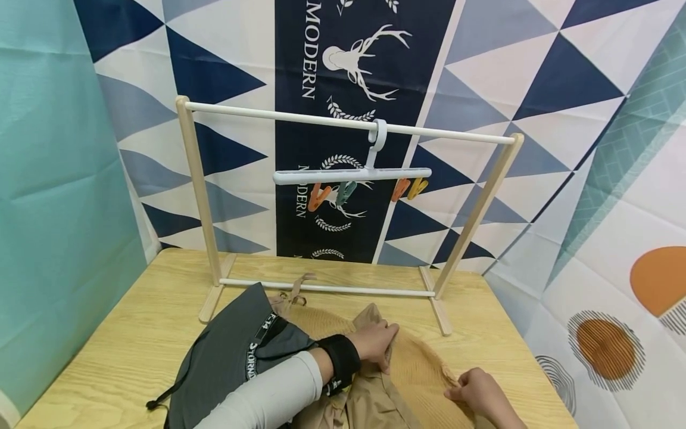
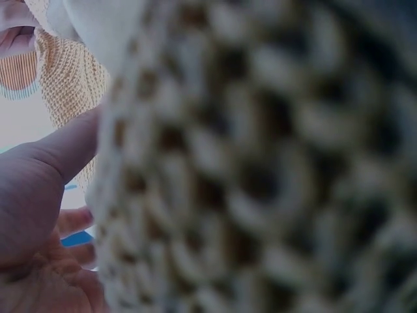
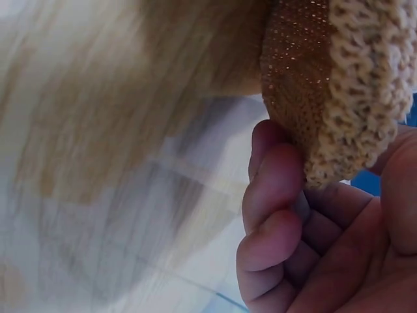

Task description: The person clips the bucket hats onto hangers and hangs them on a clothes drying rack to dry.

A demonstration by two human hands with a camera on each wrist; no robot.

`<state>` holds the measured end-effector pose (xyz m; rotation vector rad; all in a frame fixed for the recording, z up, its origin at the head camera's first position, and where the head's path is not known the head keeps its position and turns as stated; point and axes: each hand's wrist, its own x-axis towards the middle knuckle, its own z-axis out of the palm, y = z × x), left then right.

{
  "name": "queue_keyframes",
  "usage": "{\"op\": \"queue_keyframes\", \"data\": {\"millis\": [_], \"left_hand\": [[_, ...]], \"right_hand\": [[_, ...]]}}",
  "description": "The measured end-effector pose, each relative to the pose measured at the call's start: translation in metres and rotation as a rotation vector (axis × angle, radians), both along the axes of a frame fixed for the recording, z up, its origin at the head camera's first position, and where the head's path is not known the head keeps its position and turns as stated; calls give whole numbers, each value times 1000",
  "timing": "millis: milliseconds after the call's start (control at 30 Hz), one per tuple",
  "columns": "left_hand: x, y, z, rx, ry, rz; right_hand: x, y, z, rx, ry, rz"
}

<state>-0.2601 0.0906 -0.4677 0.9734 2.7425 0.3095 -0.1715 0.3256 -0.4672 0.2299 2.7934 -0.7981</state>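
Observation:
A yellow-tan knit garment (image 1: 423, 369) lies on the table under and beside a khaki garment (image 1: 375, 393). My left hand (image 1: 375, 344) comes across a dark grey garment (image 1: 220, 351) with lettered trim and grips khaki cloth where it meets the knit. In the left wrist view blurred knit fills most of the picture, hiding this hand's fingertips; its thumb (image 2: 71, 143) shows at the left. Off to the right, my right hand (image 1: 482, 393) pinches the knit garment's edge. Close up in the right wrist view, the thick ribbed edge (image 3: 365, 85) sits between curled fingers (image 3: 273, 189) and thumb.
A wooden rack with a white rail (image 1: 321, 121) stands at the table's back. From it hangs a pale hanger (image 1: 348, 175) with orange, green and yellow clips (image 1: 418, 188). The rack's lower bar (image 1: 343, 289) runs just behind the clothes. Patterned cloth surrounds the table (image 1: 123, 333).

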Motion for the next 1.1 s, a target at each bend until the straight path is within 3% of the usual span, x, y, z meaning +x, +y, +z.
{"op": "queue_keyframes", "data": {"millis": [567, 1100], "left_hand": [[2, 2, -2, -55, 72, 6], [3, 6, 3, -76, 46, 28]], "right_hand": [[1, -3, 3, -21, 8, -15], [5, -5, 3, -2, 53, -12]]}}
